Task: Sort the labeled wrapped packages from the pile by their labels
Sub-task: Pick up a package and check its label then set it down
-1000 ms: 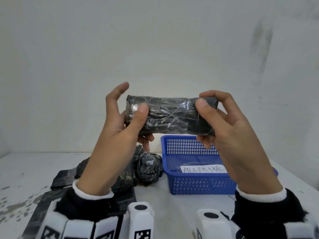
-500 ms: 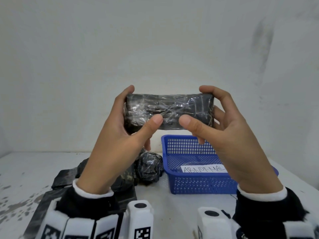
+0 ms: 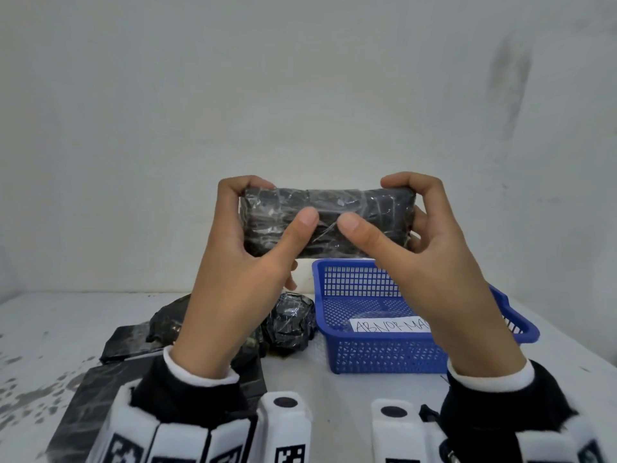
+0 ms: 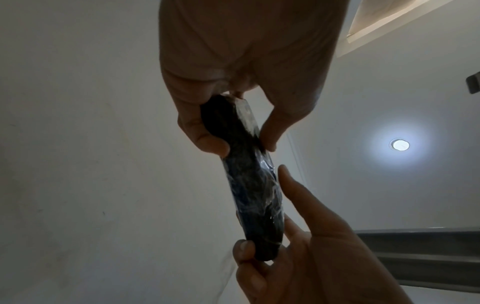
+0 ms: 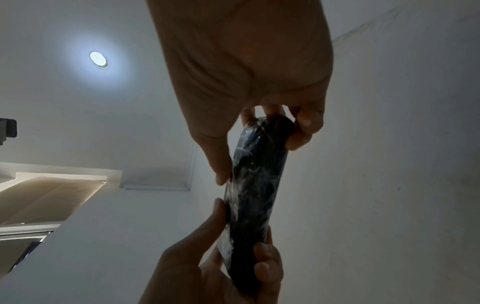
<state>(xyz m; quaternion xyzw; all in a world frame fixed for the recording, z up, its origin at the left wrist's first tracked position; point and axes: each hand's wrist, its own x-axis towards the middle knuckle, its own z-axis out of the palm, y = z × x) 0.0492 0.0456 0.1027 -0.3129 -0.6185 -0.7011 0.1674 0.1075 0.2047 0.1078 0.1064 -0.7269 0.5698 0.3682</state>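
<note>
Hands clamp one package: left hand [image 3: 240, 262] and right hand [image 3: 430, 262] each pinch an end of the black wrapped package [image 3: 329, 225], a flat oblong block under glossy crinkled film, held level in the air above the blue mesh plastic basket [image 3: 384, 354]. Other black bundles [image 3: 287, 324] lie on the speckled white table [image 3: 40, 332].

The head view looks forward and down over the counter [image 3: 334, 389]. Both wrist views look up from close below, sharing the wrapped package [image 4: 255, 197] and ceiling light [image 5: 98, 59].
</note>
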